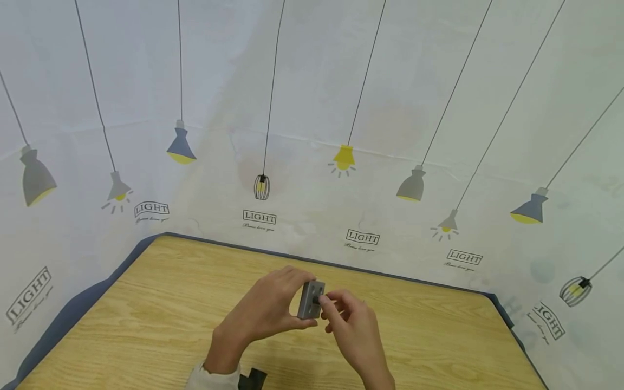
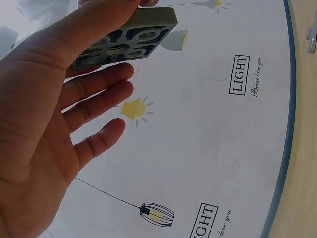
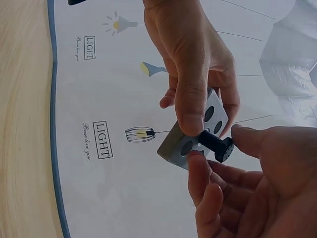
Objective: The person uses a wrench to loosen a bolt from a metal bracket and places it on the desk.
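Observation:
My left hand point(image 1: 270, 306) grips a small grey rectangular block point(image 1: 307, 309) between thumb and fingers, above the wooden table. Round holes pierce the block's face in the right wrist view, and a black bolt point(image 3: 217, 145) with a broad round head sticks out near its middle. My right hand point(image 1: 358, 327) pinches at this bolt, the thumb point(image 3: 250, 140) against its head and a fingertip close to the block's lower edge. From the left wrist view the block's recessed underside point(image 2: 119, 47) shows, with the other left fingers point(image 2: 101, 94) spread below it.
A wooden table point(image 1: 146, 303) with a dark blue edge lies under the hands. Behind it hangs a pale cloth point(image 1: 312, 108) printed with lamps and the word LIGHT. A small grey object point(image 2: 312, 37) shows at the left wrist view's right edge.

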Tool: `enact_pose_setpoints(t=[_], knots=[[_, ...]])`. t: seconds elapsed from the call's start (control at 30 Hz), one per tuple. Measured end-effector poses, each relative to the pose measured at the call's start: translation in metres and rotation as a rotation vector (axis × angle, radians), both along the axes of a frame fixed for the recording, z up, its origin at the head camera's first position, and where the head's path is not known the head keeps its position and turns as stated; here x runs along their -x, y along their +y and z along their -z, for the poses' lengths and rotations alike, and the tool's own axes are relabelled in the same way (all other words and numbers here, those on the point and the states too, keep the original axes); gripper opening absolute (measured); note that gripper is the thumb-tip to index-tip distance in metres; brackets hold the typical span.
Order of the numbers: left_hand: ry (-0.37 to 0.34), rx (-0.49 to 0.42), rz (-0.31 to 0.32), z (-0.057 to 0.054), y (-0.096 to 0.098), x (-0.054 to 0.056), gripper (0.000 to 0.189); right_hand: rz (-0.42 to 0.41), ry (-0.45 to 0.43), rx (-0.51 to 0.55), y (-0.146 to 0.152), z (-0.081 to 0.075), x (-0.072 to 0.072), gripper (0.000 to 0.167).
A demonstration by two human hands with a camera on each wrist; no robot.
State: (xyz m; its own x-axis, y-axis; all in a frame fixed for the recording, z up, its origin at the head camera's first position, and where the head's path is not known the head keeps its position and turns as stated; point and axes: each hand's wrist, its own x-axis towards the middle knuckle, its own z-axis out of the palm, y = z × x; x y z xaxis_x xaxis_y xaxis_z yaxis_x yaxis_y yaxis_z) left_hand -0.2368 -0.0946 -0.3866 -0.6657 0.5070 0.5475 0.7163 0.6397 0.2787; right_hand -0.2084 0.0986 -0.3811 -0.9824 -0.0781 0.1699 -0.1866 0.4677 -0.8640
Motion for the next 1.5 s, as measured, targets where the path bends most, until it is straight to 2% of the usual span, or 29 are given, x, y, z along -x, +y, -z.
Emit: enact_pose_setpoints(t=[0.47,0.8,1.2,1.5], knots=[[0.013,0.01,0.004,0.0008,0.0013,0.0003,0.066,-0.003,0.056,0.012,-0.0009,0.0021,0.0006,0.016],[-0.025,-0.003,0.005,-0.0004,0.0002,-0.0008,0.063,-0.001,0.085,-0.01,-0.0013,0.0004,-0.0008,0.009],[-0.021,-0.006,0.006,-0.0005,-0.0001,0.0,0.063,-0.014,0.097,-0.036,-0.0009,-0.0013,-0.0022,0.011],[0.01,-0.006,0.003,0.0013,-0.0001,0.0007,0.066,-0.034,0.116,-0.043,0.0,-0.0005,-0.003,0.015]])
